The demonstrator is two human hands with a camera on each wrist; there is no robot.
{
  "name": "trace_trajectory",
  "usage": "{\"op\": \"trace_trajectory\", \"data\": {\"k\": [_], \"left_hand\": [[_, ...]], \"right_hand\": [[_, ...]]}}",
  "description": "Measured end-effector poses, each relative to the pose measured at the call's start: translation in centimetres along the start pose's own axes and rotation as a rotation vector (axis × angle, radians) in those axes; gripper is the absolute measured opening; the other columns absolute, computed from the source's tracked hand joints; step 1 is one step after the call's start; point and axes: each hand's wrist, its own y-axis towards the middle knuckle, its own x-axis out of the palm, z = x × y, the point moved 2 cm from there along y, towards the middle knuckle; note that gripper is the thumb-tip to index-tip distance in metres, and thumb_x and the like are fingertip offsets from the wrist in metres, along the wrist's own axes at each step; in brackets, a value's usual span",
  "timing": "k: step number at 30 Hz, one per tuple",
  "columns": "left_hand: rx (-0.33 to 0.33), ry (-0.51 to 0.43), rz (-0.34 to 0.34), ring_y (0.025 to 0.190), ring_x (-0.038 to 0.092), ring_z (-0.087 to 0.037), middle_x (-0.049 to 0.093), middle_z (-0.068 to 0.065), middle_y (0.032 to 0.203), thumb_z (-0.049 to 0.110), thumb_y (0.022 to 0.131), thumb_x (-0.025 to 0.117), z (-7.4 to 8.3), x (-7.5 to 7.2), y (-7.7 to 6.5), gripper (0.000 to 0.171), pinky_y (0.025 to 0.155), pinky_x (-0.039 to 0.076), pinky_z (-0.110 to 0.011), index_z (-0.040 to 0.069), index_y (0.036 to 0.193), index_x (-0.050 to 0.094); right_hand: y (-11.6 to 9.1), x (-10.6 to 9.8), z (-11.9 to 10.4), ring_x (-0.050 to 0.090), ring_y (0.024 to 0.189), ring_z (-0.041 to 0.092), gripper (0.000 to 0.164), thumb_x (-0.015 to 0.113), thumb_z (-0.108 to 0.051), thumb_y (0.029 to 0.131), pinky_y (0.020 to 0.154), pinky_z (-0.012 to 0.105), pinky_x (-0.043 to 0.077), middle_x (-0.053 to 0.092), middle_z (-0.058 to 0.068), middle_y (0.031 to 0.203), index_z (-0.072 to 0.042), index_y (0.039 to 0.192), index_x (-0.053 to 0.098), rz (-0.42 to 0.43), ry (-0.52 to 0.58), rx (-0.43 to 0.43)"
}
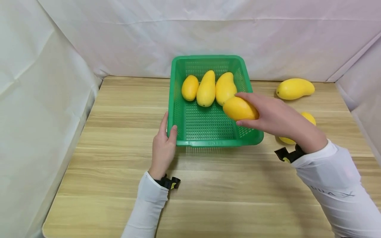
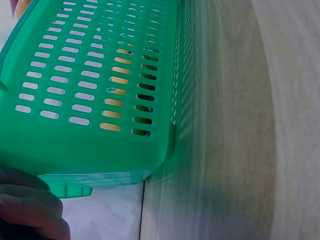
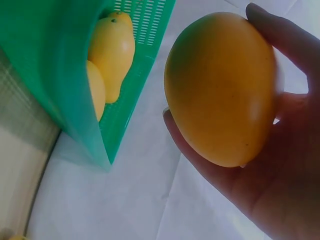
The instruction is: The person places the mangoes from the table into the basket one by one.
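Note:
A green plastic basket point(image 1: 214, 143) with perforated walls stands on the table, three yellow mangoes inside along its far part; the middle mango point(image 1: 206, 91) is one of them. At the basket's near left corner my left hand point(image 1: 163, 148) grips the rim, thumb over the edge and fingers outside. In the left wrist view, curled fingers point(image 2: 35, 207) show beside the basket wall point(image 2: 80, 145). My right hand point(image 1: 276, 115) holds another mango point(image 1: 239, 109) over the basket's right side. The right wrist view shows this mango point(image 3: 220, 90) between thumb and fingers.
Right of the basket, one mango point(image 1: 294, 89) lies near the table's back edge. Another yellow fruit point(image 1: 309, 117) is partly hidden under my right forearm. White cloth point(image 1: 208, 36) hangs behind the wooden table point(image 1: 119, 132) and at both sides.

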Motion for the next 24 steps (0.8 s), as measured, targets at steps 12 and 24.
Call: {"op": "trace_trajectory", "data": {"k": [12, 24], "left_hand": [[0.011, -0.007, 0.001, 0.039, 0.031, -0.013, 0.036, -0.001, 0.054, 0.041, 0.096, 0.043, 0.0, 0.0, -0.2, 0.054, 0.038, 0.032, -0.029, 0.032, 0.145, 0.022], [0.020, -0.014, 0.021, 0.040, 0.024, -0.009, 0.031, 0.001, 0.051, 0.039, 0.096, 0.043, -0.1, 0.1, -0.1, 0.053, 0.043, 0.032, -0.032, 0.032, 0.145, 0.024]], "right_hand": [[3.7, 0.8, -0.8, 0.052, 0.086, 0.020, 0.078, 0.058, -0.058, 0.080, 0.070, 0.037, 0.046, 0.051, 0.004, 0.116, -0.021, 0.143, 0.032, -0.023, -0.074, -0.077], [6.7, 1.6, -2.0, 0.051, 0.091, 0.019, 0.076, 0.058, -0.058, 0.081, 0.078, 0.036, 0.044, 0.050, 0.002, 0.117, -0.021, 0.142, 0.033, -0.057, -0.095, -0.149]]}}
